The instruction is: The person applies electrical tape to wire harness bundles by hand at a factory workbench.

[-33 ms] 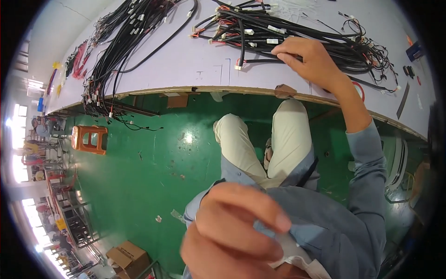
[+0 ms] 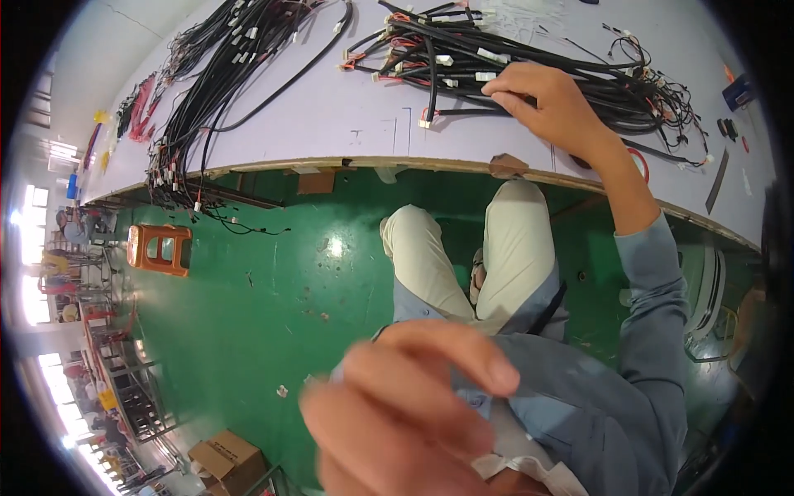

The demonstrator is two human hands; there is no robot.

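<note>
My left hand [image 2: 405,405] is raised close in front of me, large and partly blurred. Its fingers are loosely bent and spaced apart, and nothing shows in them. At the table, my right hand [image 2: 550,107] lies over a bundle of black cables [image 2: 571,66], with thumb and fingertips pinched together at a black cable beside a white tag [image 2: 485,76]. The palm side is hidden. White connectors [image 2: 425,122] and red wires [image 2: 405,41] show at the bundle's left end, and thin tangled leads [image 2: 674,99] at its right.
Another black cable bundle [image 2: 223,70] hangs over the table edge at left. A red tape roll [image 2: 638,164], a flat metal strip [image 2: 717,182] and a blue object [image 2: 738,93] lie at right. An orange stool [image 2: 160,250] and a cardboard box [image 2: 226,463] stand on the green floor.
My left hand has shifted slightly left and its fingers have spread a little. The right hand stays at the same spot on the cables.
</note>
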